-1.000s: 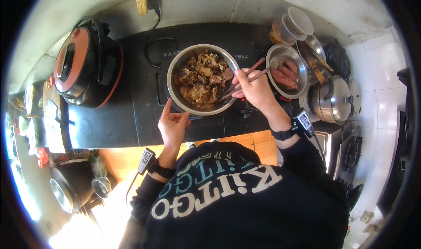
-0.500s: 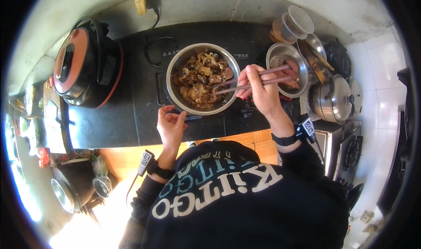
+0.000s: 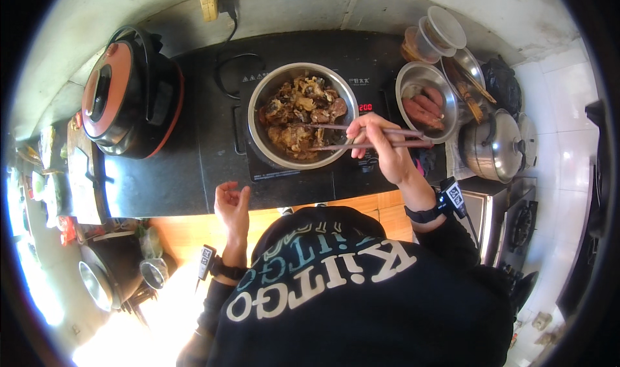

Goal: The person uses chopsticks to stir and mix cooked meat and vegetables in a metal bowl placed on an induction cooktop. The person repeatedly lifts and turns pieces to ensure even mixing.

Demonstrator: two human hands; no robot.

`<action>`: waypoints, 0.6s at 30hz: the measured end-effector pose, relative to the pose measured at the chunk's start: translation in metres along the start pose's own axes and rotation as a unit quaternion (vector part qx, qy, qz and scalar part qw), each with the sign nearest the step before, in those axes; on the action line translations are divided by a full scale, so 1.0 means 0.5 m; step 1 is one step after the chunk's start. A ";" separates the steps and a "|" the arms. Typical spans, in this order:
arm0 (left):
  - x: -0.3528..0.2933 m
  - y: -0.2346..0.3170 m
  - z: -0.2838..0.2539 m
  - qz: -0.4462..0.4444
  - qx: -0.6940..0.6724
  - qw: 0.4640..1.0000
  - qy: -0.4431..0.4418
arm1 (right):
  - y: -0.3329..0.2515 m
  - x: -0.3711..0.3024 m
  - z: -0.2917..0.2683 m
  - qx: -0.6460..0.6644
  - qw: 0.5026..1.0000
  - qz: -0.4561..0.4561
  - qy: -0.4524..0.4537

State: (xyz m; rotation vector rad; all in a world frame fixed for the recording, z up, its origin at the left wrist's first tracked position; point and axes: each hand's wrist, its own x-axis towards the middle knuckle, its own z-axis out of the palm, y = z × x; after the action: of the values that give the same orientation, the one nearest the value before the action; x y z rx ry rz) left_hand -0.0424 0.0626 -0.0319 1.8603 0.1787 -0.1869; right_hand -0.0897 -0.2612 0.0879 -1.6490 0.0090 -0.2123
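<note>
Seen from above, a person stands at a black induction cooktop point(image 3: 213, 160). Their right hand point(image 3: 381, 150) pinches a pair of long dark wooden chopsticks point(image 3: 361, 136), tips reaching left into a round stainless steel bowl of browned, chopped meat point(image 3: 302, 115) that sits on the cooktop's centre, likely so the food stays over the heat. The left hand point(image 3: 232, 205) hovers empty, fingers loosely curled, near the cooktop's front edge, clear of the hot bowl. A smaller steel bowl of reddish sausages point(image 3: 426, 102) waits just right.
</note>
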 end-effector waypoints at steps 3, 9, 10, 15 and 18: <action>-0.013 -0.012 -0.012 0.008 0.015 1.000 0.000 | 0.015 -0.003 0.010 -0.088 0.992 -0.048 -0.072; -0.024 -0.031 -0.017 -0.010 -0.026 0.999 -0.025 | 0.080 0.018 0.016 -0.004 0.998 -0.036 -0.049; -0.024 -0.034 -0.019 0.006 -0.024 0.999 -0.026 | 0.085 0.022 0.008 -0.001 1.000 0.000 -0.027; -0.028 -0.046 -0.028 -0.013 -0.008 1.000 -0.021 | 0.108 0.038 -0.017 0.125 0.987 0.073 0.063; -0.031 -0.053 -0.029 -0.027 -0.011 0.999 -0.023 | 0.121 0.045 -0.021 0.171 0.976 0.107 0.088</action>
State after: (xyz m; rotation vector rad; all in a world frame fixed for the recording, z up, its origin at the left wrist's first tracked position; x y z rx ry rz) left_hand -0.0625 0.0836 -0.0490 1.8284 0.1980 -0.2637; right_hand -0.0617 -0.2803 0.0318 -1.2708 0.2696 -0.1842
